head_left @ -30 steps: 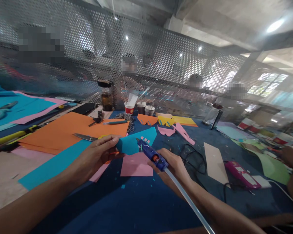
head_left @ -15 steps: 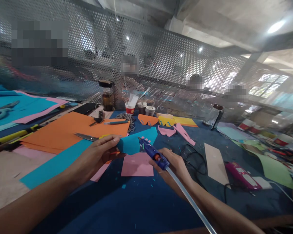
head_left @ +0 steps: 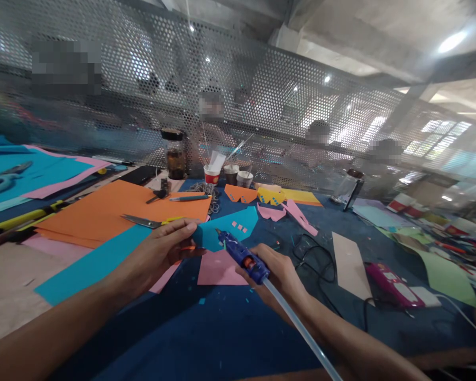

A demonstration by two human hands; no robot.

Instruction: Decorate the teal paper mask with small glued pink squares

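My left hand [head_left: 174, 241] pinches the left end of a blue paper cutout [head_left: 244, 217], held up over the table. Three small pink squares [head_left: 239, 227] sit in a row on its right part. My right hand [head_left: 273, 270] is wrapped round a blue glue gun [head_left: 244, 256] with a long clear glue stick [head_left: 301, 323] coming out of its back. The gun's tip is at the middle of the blue paper, left of the squares; whether it touches cannot be made out. Beneath lies a pink paper piece [head_left: 222, 270]. Scissors [head_left: 143, 221] rest behind my left hand.
Orange sheets [head_left: 99, 209] and a blue strip [head_left: 91, 264] lie at left. Farther back are orange [head_left: 238, 193] and yellow cutouts [head_left: 270, 196], paper cups [head_left: 212, 174] and a jar [head_left: 175, 156]. A black cable [head_left: 315, 259] and a magenta device [head_left: 394, 286] lie at right.
The glue gun has moved left and slightly down along the blue paper, uncovering the row of pink squares. My left hand keeps its hold on the paper.
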